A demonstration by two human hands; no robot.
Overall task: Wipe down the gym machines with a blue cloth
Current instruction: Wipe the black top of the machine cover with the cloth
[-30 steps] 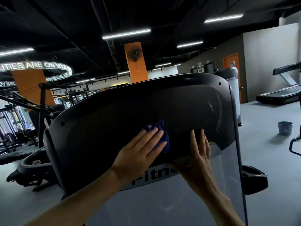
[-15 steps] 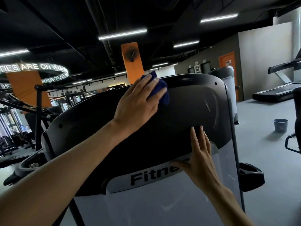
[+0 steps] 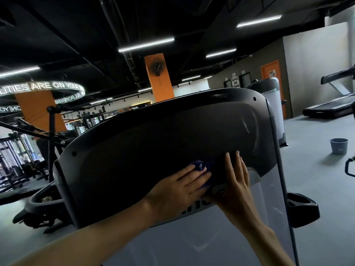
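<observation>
Two hands lay on the dark machine shroud [image 3: 153, 143] at lower centre of the frame. Left hand [image 3: 178, 189] pressed the blue cloth [image 3: 201, 167] flat, fingers straight and close together; right hand [image 3: 233, 186] braced just beside it, fingers straight, slightly spread, holding nothing. Cloth mostly hidden under the left fingers, only a bunched edge visible. Judged mid-wipe: keep the palm flat, run overlapping strokes to the rim, then down onto the pale lower panel [image 3: 211, 237]. Lettering on that panel covered by both hands, unreadable. A smudge at right of shroud hard to make out. Bucket [image 3: 338, 145] stood on the floor, right edge of frame, contents unseen
</observation>
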